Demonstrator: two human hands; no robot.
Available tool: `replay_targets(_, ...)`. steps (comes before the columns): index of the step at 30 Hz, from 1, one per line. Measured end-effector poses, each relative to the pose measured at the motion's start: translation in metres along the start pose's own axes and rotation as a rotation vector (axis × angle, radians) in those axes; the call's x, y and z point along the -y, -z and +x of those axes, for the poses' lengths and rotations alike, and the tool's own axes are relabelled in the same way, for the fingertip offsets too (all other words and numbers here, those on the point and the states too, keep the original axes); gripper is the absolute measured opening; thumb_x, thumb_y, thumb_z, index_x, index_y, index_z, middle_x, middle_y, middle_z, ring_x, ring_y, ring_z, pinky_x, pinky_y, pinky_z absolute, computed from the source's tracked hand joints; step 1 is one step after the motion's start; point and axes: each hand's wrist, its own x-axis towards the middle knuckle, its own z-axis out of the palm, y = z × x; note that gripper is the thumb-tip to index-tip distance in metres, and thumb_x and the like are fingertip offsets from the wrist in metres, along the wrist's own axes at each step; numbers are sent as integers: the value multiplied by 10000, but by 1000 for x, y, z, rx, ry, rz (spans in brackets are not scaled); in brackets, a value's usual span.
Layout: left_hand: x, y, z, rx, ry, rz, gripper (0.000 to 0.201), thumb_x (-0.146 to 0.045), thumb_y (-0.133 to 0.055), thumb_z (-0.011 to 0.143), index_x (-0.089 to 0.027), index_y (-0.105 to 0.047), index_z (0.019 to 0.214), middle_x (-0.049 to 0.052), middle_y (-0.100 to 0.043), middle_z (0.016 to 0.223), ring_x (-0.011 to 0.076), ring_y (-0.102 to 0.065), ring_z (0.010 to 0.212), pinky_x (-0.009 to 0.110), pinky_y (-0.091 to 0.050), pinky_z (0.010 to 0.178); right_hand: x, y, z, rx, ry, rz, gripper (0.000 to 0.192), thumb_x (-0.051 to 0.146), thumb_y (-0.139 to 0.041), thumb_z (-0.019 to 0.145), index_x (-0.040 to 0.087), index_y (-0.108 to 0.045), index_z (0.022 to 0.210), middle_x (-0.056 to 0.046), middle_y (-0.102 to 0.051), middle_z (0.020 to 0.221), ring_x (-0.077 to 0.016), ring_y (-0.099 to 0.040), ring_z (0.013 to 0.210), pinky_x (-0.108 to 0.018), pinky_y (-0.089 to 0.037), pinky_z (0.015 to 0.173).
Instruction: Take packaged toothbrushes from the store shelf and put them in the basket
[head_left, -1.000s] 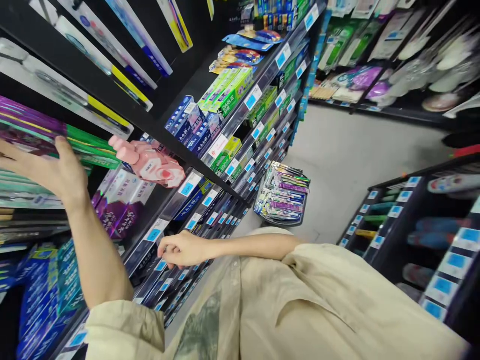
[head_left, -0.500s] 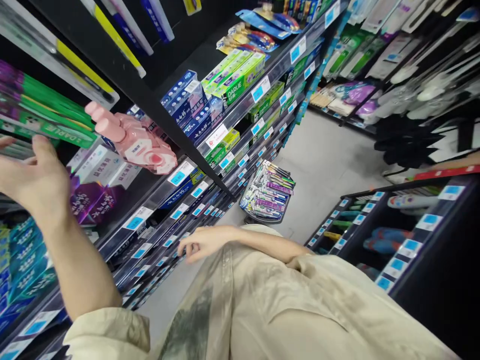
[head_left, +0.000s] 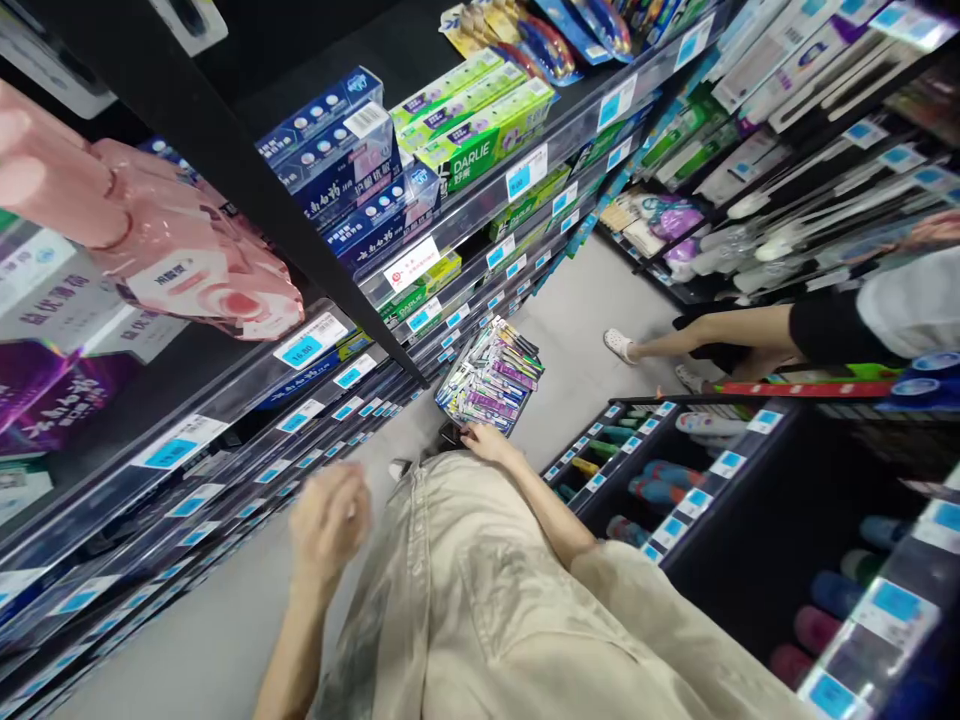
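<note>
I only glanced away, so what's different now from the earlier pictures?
The left hand has drawn back and down from beside the green and purple packs. The right hand has moved forward to the near edge of the filled basket; whether it grips is unclear. Another person's leg has come into view. The pink bottles remain on the shelf.

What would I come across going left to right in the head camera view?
Pink bottles, your left hand, your right hand, another person's white shoe, then that person's black shorts.
</note>
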Motion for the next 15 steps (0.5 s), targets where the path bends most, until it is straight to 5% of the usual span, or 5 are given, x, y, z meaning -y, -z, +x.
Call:
replay_targets(3, -37, -34, -5, 326, -110, -76, 295, -42, -583, 939, -183, -633, 1194, 92, -763, 1052, 224, -708, 971, 333, -561, 844, -29, -3, 12, -11, -70, -49, 261, 246, -590, 973, 171, -725, 1183, -125, -789, 1102, -253, -722, 1051, -296, -495, 899)
replay_targets(6, -48, -53, -14, 554, -156, -137, 264, -104, -464, 1018, -175, -651, 1191, 80, -773, 1063, 221, -706, 978, 329, -550, 833, -54, -8, 23, -16, -110, -69, 260, 234, -591, 957, 174, -729, 1170, -111, -787, 1122, -239, -717, 1055, -274, -493, 907)
replay_targets(11, -32, -64, -33, 786, -78, -87, 261, -139, -459, 1035, -164, -671, 1184, 85, -759, 1032, 234, -703, 929, 350, -541, 792, -95, -10, 39, -69, -207, -83, 293, 198, -555, 952, 185, -716, 1196, -95, -788, 1134, -219, -715, 1060, -256, -501, 913)
replay_targets(15, -15, -71, -48, 864, -13, -26, 269, -120, -445, 1029, -168, -682, 1145, 80, -750, 972, 242, -706, 880, 347, -548, 744, -129, 2, 54, -137, -311, -106, 327, 159, -505, 961, 180, -698, 1224, -108, -775, 1173, -225, -712, 1080, -277, -507, 943)
